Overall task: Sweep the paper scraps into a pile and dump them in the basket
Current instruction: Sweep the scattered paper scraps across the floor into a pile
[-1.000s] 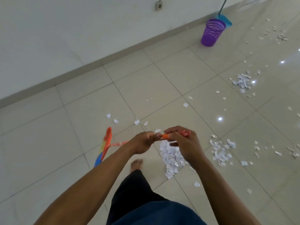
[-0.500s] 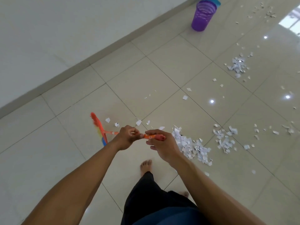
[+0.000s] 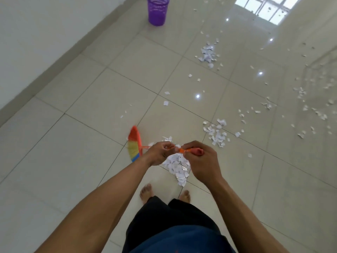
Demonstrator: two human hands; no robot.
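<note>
glossy beige floor tiles (image 3: 73, 179), white wall (image 3: 36, 33) along the left edge, purple basket (image 3: 157, 10) far up beside it. open tiles at left and ahead; loose scraps (image 3: 217, 136) strewn across the right. rainbow broom head (image 3: 134, 146) at left, stick (image 3: 184, 150) pointing left to right. left hand (image 3: 158, 152) and right hand (image 3: 198, 159) both clasped round the stick, above a pile (image 3: 177, 166) of scraps near the feet (image 3: 145, 190).

There is one purple basket (image 3: 157, 12), one broom (image 3: 134, 145), two hands (image 3: 158, 152) and two bare feet (image 3: 145, 191). Paper scraps (image 3: 177, 167) form three heaps, at six, four and one o'clock, plus uncountable strays.
</note>
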